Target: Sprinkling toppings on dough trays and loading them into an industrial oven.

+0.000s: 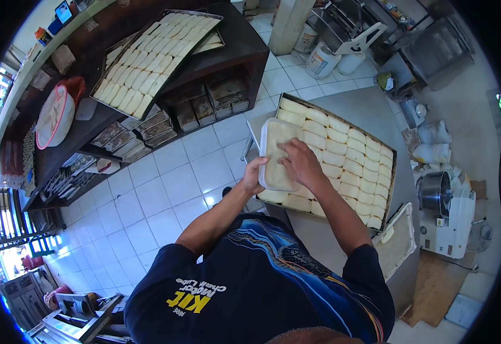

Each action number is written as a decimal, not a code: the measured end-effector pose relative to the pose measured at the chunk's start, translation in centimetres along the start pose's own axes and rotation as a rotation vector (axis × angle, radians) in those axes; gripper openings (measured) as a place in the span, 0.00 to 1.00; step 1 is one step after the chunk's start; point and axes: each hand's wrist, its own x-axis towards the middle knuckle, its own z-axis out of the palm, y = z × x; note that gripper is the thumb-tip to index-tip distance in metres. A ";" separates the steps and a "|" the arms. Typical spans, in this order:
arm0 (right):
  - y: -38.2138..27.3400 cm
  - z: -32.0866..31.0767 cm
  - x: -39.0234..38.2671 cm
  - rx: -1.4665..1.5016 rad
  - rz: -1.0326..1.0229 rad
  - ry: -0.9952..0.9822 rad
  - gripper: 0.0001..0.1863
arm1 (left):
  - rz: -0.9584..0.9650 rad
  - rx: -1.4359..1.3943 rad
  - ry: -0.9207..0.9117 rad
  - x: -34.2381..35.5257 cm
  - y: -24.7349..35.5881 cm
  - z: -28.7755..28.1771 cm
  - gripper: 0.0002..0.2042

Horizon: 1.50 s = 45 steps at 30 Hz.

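White tub (264, 143), clasped by the left hand (254, 175), overhangs dough (350, 166); the right hand (302, 162) half-curls over the tub, hold unclear.

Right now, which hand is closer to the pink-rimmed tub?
Left. The left hand grips the pale container, well right of the pink-rimmed tub; the right hand, over that container, is farther right.

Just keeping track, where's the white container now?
In the head view, the white container is near the centre, held by the left hand over the left side of the dough tray, with the right hand reaching over it.
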 end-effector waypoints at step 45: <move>19.1 -1.1 14.2 -0.028 0.148 -0.305 0.07 | 0.421 -0.159 0.009 -8.4 3.4 1.0 0.30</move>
